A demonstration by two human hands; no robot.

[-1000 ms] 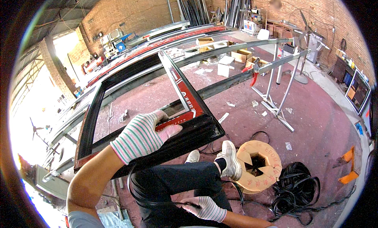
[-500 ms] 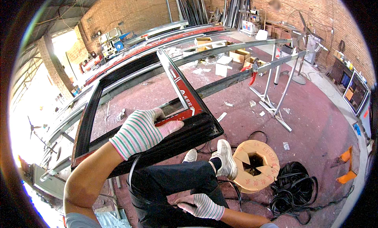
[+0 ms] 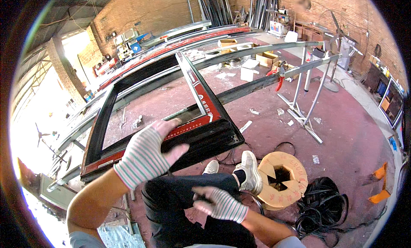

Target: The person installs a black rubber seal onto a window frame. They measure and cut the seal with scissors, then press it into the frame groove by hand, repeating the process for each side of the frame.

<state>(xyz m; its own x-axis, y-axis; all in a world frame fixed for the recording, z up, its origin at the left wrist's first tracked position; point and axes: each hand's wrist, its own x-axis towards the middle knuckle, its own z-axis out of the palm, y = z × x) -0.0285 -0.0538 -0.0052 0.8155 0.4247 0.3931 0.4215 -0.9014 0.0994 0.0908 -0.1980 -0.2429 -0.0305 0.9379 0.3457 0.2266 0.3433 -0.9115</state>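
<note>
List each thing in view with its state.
Black frame: lying across rails
Left hand: gloved, thumb spread, over frame's near bar
Right hand: gloved, partly open, above lap
Black strip: loosely coiled on floor
Cardboard ring: lying on floor
Cardboard box: open

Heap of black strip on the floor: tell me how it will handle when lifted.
The heap of black strip will probably sag, since its strands bend in loose loops. It may tangle, as strands cross one another. It seems unlikely to roll, being a slumped, uneven pile.
</note>
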